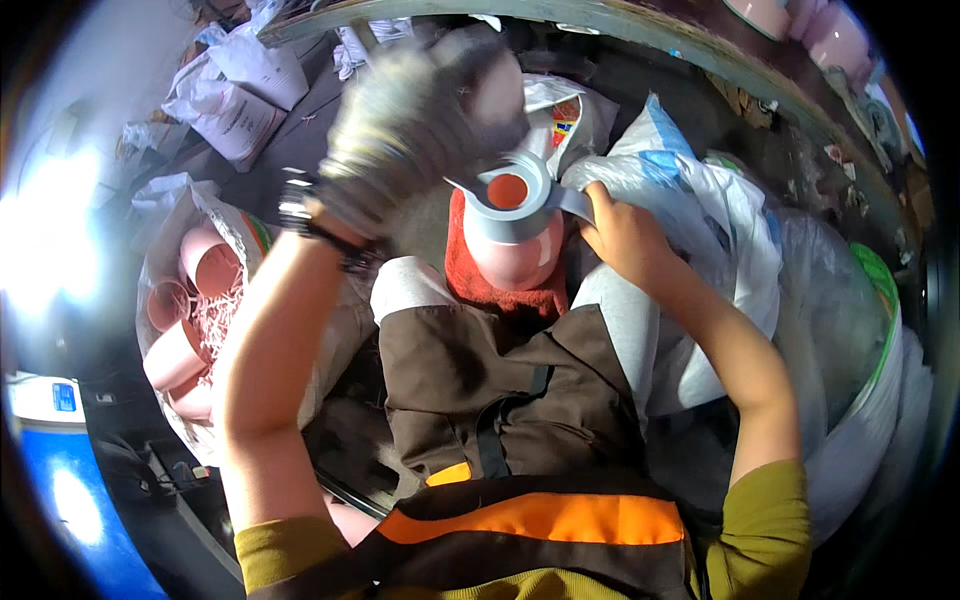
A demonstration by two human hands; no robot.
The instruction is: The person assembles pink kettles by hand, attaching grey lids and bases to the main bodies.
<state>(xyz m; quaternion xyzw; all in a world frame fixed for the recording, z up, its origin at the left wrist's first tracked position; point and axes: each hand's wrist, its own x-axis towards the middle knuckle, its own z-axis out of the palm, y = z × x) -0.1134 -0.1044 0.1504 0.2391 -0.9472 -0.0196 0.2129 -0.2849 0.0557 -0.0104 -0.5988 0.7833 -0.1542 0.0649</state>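
Note:
A pink jug [520,256] with a light grey collar, spout and handle stands upright between my knees. Its round mouth [507,190] shows reddish inside. My right hand [627,236], bare, is closed around the grey handle on the jug's right side. Beneath and behind the jug lies a red cloth [470,268]. My left hand [400,125] wears a pale knit glove and is raised beyond the jug's upper left, smeared by motion. A blurred pinkish shape [500,95] lies at its finger end; I cannot make out whether it is held.
On the left, an open white sack [160,225] holds several pink cylindrical parts [178,355] and pink shreds. White and clear plastic bags [745,240] crowd the right side. White sacks [225,110] stand far left. A beam-like edge [600,22] crosses the back.

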